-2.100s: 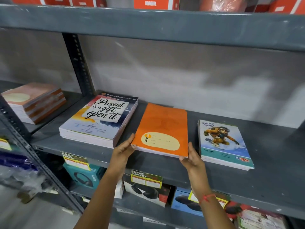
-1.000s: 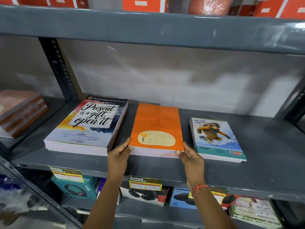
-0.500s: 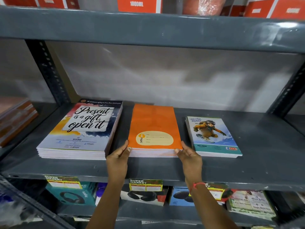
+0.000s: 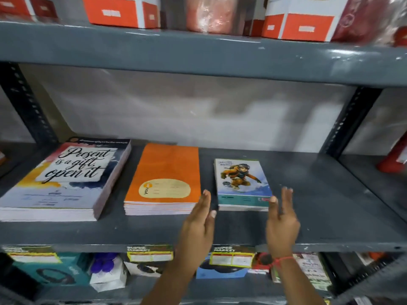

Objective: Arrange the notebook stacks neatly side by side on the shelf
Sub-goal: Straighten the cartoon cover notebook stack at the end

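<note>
1. Left hand (image 4: 199,225): flat, fingers together and extended, edge-on, holding nothing. Fingertips sit in the gap between the orange stack and the small stack, near the small stack's front-left corner.
2. Right hand (image 4: 282,221): open, fingers spread a bit, empty. Thumb tip at or just touching the small stack's front-right corner; contact unclear, motion blur.
3. Small notebook stack (image 4: 242,183) lies straight ahead between both palms, long axis front-to-back. Right hand looks nearer; likely both squeeze in to square it.
4. Orange notebook stack (image 4: 164,179) left of it, label reads "YOU". Large stack (image 4: 63,179) far left: "Present is a gift, open it".
5. All three on the grey shelf (image 4: 319,205), apart, roughly parallel. Edge tags (image 4: 232,257) below read "SUPER MARKET".
</note>
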Motion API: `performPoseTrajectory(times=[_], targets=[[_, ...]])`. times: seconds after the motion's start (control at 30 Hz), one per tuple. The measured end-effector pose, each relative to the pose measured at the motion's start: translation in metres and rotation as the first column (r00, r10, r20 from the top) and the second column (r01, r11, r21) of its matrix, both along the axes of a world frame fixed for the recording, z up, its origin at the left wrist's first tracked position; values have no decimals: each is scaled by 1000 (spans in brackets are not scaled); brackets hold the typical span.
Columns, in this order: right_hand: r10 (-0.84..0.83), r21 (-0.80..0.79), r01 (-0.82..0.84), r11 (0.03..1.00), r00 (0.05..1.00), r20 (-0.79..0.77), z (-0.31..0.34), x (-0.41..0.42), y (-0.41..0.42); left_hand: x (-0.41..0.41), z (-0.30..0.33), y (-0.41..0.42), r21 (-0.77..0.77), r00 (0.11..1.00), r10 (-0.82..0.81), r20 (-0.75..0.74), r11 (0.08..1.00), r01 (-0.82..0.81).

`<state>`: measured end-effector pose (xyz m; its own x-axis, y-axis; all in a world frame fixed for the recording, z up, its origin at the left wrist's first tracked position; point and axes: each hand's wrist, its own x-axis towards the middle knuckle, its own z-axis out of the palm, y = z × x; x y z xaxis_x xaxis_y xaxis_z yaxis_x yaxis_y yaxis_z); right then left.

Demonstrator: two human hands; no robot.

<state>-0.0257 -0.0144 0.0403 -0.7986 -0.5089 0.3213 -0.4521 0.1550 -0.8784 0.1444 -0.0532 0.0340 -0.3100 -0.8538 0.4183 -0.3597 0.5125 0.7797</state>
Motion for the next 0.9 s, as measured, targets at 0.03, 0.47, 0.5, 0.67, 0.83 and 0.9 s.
performPoseTrajectory(times=[0.03, 0.47, 0.5, 0.67, 0.83, 0.9], targets=[[2, 81, -7, 997, 998, 60, -4, -17, 1, -16, -3, -1, 73, 999, 30, 12, 997, -31], [591, 74, -672, 737, 693, 414, -20, -79, -4, -63, -17, -22, 461, 992, 91, -91, 886, -39], [619, 57, -698, 714, 667, 414, -20, -83, -3, -59, -17, -24, 470, 991, 67, -119, 883, -3], [612, 41, -676, 736, 689, 388, -26, -86, -3, -48, -18, -30, 513, 982, 53, -180, 857, 47], [581, 75, -638, 767, 738, 344, -33, -86, -8, -56, -20, -30, 482, 952, 177, -249, 876, -37], [569, 84, -625, 776, 751, 335, -35, -87, -9, -58, -21, -29, 473, 936, 227, -269, 878, -78]])
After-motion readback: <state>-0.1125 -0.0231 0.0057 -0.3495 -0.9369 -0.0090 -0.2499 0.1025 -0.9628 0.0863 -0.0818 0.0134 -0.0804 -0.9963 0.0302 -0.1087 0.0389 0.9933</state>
